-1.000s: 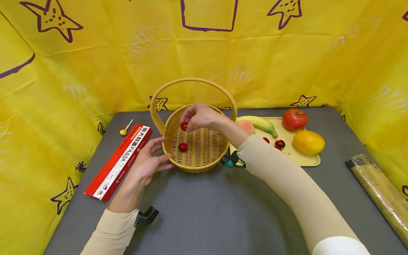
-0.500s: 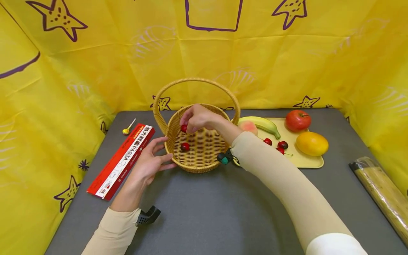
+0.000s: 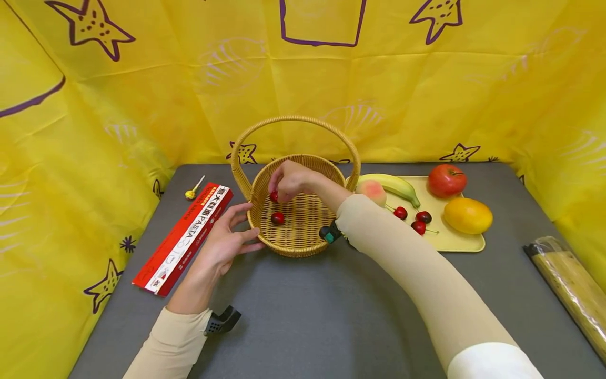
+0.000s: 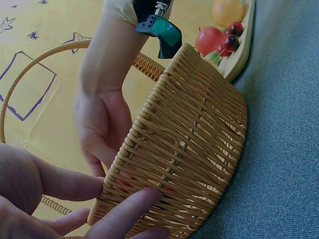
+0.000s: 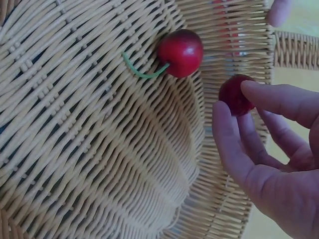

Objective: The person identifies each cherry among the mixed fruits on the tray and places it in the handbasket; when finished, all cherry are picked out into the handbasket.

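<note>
A round wicker basket with a tall hoop handle stands near the back of the table. My left hand holds its left rim, with fingers on both sides of the rim and spread over the woven wall in the left wrist view. Inside the basket, my right hand pinches a dark red cherry between thumb and fingertips, above the bottom near the left wall. Another cherry, with a green stem, lies on the basket's bottom close by.
Right of the basket, a pale yellow tray bears a peach, a banana, several cherries, a red tomato-like fruit and a yellow mango. A red pasta box and a lollipop lie left; a clear-wrapped pack lies far right.
My right hand has lowered slightly into the basket with the cherry still pinched. My left hand keeps its place on the rim. The whole head view has shifted a little.
</note>
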`<state>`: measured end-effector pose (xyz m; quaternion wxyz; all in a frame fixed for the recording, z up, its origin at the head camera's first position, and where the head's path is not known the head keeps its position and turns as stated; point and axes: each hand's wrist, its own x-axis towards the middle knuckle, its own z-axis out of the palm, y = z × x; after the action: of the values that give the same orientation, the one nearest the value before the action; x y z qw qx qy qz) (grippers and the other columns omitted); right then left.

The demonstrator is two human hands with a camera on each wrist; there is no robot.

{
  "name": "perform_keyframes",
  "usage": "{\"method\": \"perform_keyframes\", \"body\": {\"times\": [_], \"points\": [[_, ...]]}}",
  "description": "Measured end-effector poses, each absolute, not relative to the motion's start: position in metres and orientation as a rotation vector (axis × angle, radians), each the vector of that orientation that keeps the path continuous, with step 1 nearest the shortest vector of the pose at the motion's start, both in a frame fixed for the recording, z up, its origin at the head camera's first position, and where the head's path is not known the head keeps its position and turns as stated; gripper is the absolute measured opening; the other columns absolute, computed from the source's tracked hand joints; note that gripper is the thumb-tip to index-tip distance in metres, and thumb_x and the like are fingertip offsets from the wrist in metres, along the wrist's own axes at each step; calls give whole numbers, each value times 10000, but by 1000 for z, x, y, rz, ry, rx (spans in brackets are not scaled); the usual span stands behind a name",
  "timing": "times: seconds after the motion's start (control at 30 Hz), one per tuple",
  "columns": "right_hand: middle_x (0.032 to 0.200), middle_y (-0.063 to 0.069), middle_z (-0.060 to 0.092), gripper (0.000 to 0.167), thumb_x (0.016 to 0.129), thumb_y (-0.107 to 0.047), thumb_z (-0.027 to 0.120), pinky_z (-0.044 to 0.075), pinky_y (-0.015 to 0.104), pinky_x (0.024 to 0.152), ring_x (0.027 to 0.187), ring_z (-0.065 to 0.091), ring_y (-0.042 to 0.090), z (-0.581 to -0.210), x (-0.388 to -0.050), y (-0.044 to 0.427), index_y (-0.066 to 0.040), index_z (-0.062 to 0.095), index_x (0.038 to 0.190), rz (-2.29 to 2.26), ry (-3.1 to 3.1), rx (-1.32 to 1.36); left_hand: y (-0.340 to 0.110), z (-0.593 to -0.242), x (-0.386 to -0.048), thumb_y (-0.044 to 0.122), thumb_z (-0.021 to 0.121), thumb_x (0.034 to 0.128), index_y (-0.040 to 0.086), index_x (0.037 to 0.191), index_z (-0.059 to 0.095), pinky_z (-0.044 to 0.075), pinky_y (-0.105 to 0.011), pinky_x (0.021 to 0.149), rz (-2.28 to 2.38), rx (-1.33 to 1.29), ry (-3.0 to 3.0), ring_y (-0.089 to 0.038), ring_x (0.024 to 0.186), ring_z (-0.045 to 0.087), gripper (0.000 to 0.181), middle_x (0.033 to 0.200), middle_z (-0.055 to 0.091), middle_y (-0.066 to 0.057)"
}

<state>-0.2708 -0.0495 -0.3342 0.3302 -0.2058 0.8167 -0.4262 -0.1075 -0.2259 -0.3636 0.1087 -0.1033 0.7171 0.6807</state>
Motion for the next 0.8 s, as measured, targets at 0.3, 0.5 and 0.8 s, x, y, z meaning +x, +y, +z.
{"method": "perform_keyframes", "body": {"times": [0.3, 0.5, 0.8], "points": [[787, 92, 642, 312, 810, 143, 721, 609, 544, 909, 693, 584, 202, -338, -273, -55, 50, 741, 1107, -964, 2188, -562, -225, -364, -108, -61, 564, 1015, 91, 1612, 311, 670, -400, 847, 2004, -298, 2108, -438, 1248, 611, 666, 1634, 329, -222], [939, 118, 649, 336, 776, 175, 717, 631, 514, 888, 686, 597, 176, -341, -273, -60, 38, 746, 1081, -926, 2188, -586, -224, -363, -107, -62, 567, 1014, 91, 1606, 319, 671, -391, 842, 2009, -305, 2098, -430, 1249, 608, 660, 1629, 332, -221], [991, 124, 636, 378, 774, 183, 669, 635, 504, 938, 717, 620, 174, -343, -273, -65, 55, 741, 1122, -907, 2140, -597, -224, -361, -107, -57, 573, 1015, 80, 1608, 312, 670, -402, 850, 2021, -300, 2097, -423, 1249, 604, 662, 1634, 317, -242]]}}
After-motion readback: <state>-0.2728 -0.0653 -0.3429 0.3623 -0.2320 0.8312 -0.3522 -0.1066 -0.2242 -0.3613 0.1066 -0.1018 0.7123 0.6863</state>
